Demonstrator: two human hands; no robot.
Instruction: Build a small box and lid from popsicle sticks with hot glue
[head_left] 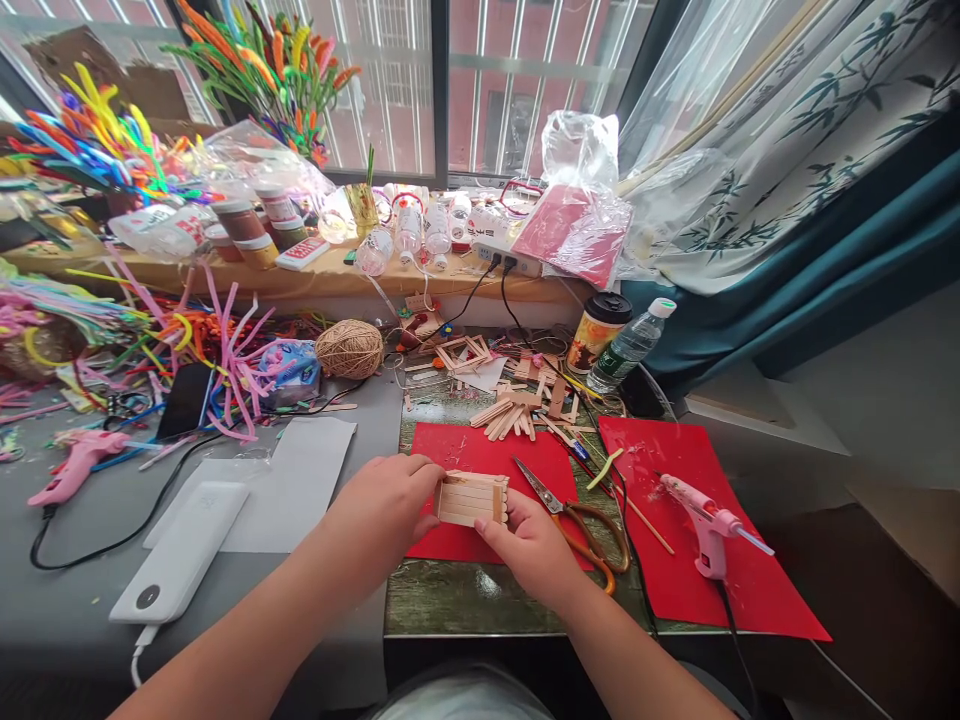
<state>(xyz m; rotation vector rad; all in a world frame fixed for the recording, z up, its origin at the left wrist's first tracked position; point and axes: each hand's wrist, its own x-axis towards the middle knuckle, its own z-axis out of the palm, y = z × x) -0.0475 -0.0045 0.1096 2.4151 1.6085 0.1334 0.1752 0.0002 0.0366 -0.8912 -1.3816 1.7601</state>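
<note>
A small panel of craft sticks (472,497) is held just above the near red sheet (480,455), pinched between both hands so that its flat face is kept up towards the camera: the left hand (386,505) is closed on its left end, and the right hand (534,548) is closed on its lower right corner with the thumb laid along the bottom edge. The near edge of the desk (465,600) is found just under the wrists, so little room is left towards the body. Scissors (574,515) are laid just right of the right hand, and a pink glue gun (709,520) is parked further right on a second red sheet (720,560). A white power bank (180,550) lies to the left. Farther back, loose sticks (510,415), a ball of twine (349,348) and pipe cleaners (217,350) are crowded together.
</note>
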